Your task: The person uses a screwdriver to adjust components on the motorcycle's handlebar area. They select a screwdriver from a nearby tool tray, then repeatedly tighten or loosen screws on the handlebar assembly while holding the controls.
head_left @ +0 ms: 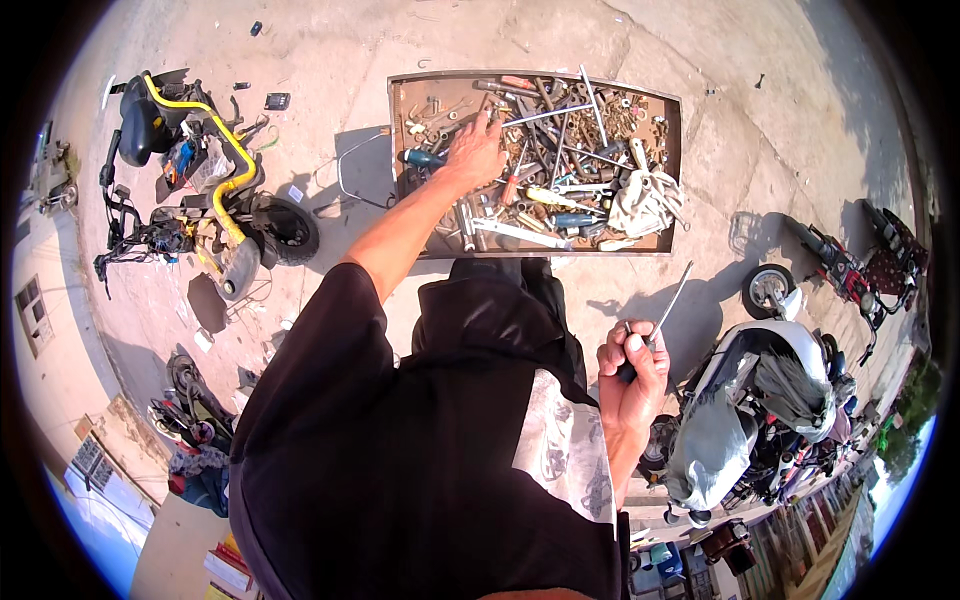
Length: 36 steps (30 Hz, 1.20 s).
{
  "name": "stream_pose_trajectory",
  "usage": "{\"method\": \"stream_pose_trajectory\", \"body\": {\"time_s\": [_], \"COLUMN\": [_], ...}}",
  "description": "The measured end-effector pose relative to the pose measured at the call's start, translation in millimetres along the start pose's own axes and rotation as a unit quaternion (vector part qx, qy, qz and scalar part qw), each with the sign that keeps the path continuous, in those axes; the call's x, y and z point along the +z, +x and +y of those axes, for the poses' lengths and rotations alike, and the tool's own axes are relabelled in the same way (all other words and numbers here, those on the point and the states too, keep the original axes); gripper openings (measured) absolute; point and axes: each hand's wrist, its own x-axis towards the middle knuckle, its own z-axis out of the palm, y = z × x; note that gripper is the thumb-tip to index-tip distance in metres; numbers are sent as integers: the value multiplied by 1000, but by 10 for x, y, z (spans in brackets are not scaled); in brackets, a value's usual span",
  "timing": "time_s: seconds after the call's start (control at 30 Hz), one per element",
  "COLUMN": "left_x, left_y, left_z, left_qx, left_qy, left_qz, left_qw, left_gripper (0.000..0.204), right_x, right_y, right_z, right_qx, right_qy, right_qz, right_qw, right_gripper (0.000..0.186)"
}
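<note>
Left hand (477, 152), inside tray (412, 98), half-curled, hold unclear: jumbled tools (560, 150) could scrape it. Right hand (636, 375), outside tray, grips screwdriver (672, 302).

**Layout About the Tool Tray (418, 93)**

The tray lay on the far side of the person (450, 440), with loose tools (545, 165) heaped in it. A cloth (645, 205) lay on these at the near right; the left hand (478, 150) was over them, left of centre. Near and right, outside the tray, the right hand (636, 370) held a screwdriver (673, 300). One motorcycle (228, 190) lay left of the tray, a second motorcycle (850, 275) right, and parked vehicles (720, 440) near right.
</note>
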Motion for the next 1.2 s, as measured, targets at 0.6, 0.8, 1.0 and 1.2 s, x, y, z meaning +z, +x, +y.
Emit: {"method": "stream_pose_trajectory", "body": {"time_s": [0.6, 0.8, 1.0, 1.2], "left_x": [853, 989, 752, 563], "left_y": [-387, -84, 294, 758], "left_z": [616, 945, 1119, 1280], "left_qx": [263, 259, 260, 247], "left_qy": [45, 130, 143, 210], "left_qz": [37, -26, -6, -79], "left_qw": [963, 957, 955, 943], "left_gripper": [67, 67, 74, 87], "right_x": [-101, -87, -135, -187], "right_y": [23, -7, -50, -68], "right_z": [49, 18, -31, -80], "right_qx": [-2, -17, -25, -20], "right_qy": [14, 2, 20, 22], "right_qz": [13, 26, 74, 93], "right_qw": [1000, 1000, 997, 995], "right_gripper": [16, 16, 14, 14]}}
